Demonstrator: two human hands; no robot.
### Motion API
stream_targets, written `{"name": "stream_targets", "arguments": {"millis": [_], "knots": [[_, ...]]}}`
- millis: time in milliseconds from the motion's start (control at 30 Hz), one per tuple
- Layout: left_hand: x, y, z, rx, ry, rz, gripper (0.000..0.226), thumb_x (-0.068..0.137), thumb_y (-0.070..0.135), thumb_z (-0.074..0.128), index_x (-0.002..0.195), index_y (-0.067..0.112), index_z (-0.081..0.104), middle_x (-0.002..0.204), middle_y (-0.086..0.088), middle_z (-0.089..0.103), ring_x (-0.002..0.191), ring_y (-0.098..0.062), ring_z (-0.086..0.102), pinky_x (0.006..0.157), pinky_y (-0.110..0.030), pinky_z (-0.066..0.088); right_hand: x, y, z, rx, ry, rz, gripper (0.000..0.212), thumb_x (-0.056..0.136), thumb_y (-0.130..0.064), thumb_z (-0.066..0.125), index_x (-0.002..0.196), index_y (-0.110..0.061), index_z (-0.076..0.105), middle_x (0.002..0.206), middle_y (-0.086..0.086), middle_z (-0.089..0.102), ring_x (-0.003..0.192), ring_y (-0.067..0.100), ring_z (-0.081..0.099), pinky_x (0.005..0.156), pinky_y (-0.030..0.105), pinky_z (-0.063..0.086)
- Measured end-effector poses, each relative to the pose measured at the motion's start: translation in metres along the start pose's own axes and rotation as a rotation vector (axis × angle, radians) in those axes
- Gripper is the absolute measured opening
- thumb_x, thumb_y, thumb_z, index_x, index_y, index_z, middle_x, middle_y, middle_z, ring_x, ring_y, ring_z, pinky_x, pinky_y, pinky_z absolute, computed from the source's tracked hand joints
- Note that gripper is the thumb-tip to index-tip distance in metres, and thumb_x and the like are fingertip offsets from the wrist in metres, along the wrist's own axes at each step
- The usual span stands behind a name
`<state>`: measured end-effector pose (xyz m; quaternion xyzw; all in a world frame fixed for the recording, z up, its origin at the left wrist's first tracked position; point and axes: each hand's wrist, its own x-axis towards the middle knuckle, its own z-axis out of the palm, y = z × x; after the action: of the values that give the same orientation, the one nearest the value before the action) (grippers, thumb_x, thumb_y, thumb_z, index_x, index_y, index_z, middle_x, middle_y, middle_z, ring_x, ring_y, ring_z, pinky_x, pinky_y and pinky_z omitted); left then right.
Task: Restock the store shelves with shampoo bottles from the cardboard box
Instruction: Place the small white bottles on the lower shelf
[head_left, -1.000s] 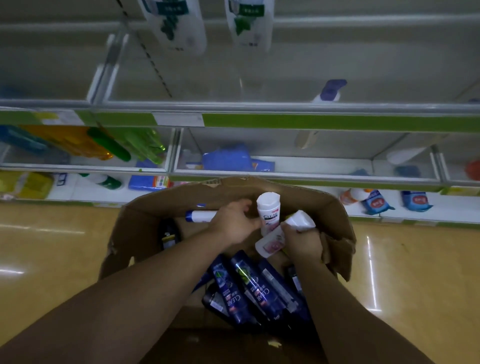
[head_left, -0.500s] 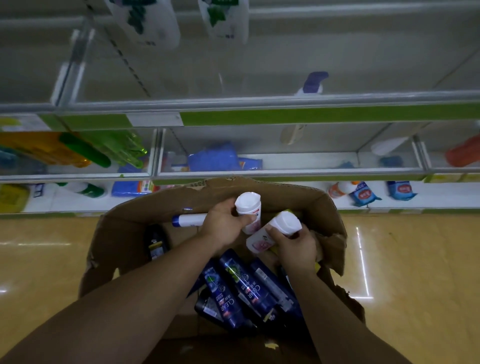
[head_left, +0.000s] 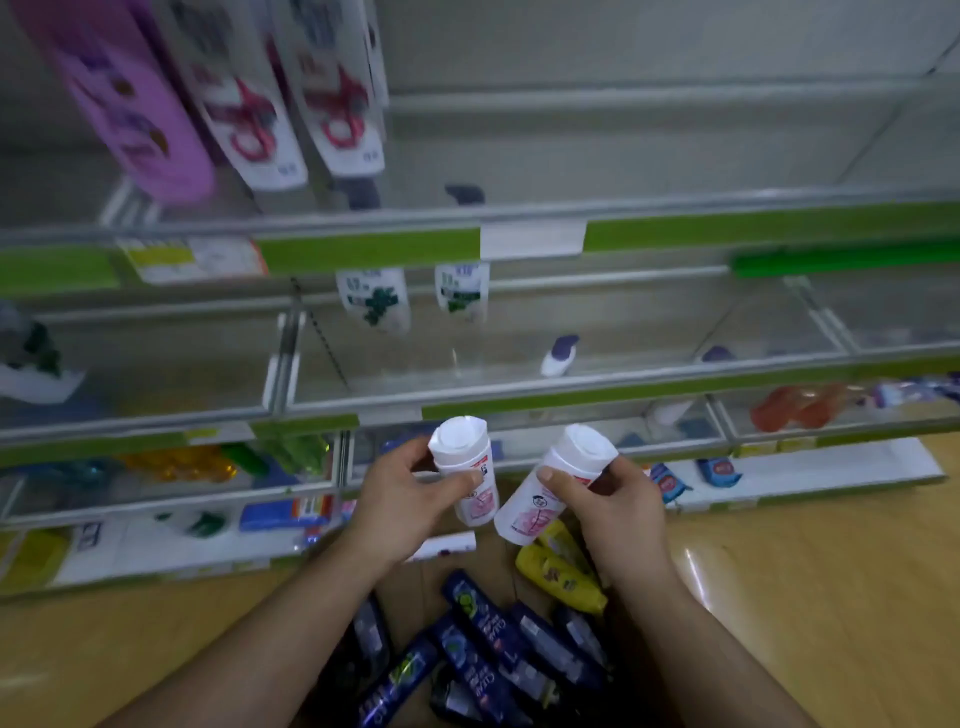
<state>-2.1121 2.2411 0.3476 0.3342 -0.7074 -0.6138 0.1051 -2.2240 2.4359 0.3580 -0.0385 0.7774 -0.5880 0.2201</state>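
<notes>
hands | L hand (head_left: 400, 499) grips white bottle (head_left: 464, 467) | R hand (head_left: 613, 499) grips 2nd white bottle (head_left: 550, 488)

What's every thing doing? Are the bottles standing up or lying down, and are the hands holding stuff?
Left hand: grips the left white bottle.
Right hand: grips the right white bottle.
Left white bottle: held nearly upright, cap on top.
Right white bottle: held tilted, cap pointing up-right.
Dark blue bottles: lying in a pile below the hands.
Yellow bottles: lying down beside them.
</notes>
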Motion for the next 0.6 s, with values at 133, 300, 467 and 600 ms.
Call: {"name": "stream_targets", "arguments": {"millis": [133,300,467,600], "knots": [[-0.015,0.072,-0.037,-0.028,-0.022,0.122,0.034,0.074,0.016,0.088,0.103,0.027,0.077,0.097,0.015,0.078,0.093,-0.003,0.072,0.082,-0.027,0.057,-0.029,-0.081,-0.001,0.033,-0.005,-0.157,0.035,0.07,-0.032,0.087,0.102,-0.031,0.072,0.093,-0.011,0.077,0.087,0.005,0.073,0.072,0.026,0.058],[-0.027,0.146,-0.077,-0.05,-0.044,0.272,0.028,0.072,0.015,0.088,0.096,0.024,0.077,0.091,0.009,0.079,0.086,-0.008,0.074,0.071,-0.018,0.058,-0.056,-0.168,0.005,-0.05,0.003,-0.316,0.029,0.072,-0.033,0.086,0.097,-0.027,0.074,0.084,-0.009,0.076,0.077,0.005,0.071,0.066,0.025,0.055],[-0.03,0.199,-0.111,-0.055,-0.041,0.373,0.024,0.078,0.013,0.084,0.098,0.023,0.076,0.091,0.012,0.079,0.083,-0.001,0.074,0.068,-0.011,0.053,-0.061,-0.242,0.016,-0.085,-0.006,-0.438,0.033,0.069,-0.028,0.089,0.096,-0.021,0.073,0.083,-0.005,0.077,0.076,0.009,0.072,0.072,0.031,0.06],[-0.03,0.223,-0.129,-0.06,-0.01,0.393,0.023,0.081,0.02,0.081,0.102,0.023,0.075,0.095,0.012,0.079,0.088,-0.004,0.074,0.071,-0.015,0.054,-0.05,-0.283,0.02,-0.137,-0.054,-0.485,0.027,0.073,-0.032,0.086,0.096,-0.025,0.075,0.083,-0.01,0.077,0.077,0.005,0.073,0.072,0.035,0.06]]}}
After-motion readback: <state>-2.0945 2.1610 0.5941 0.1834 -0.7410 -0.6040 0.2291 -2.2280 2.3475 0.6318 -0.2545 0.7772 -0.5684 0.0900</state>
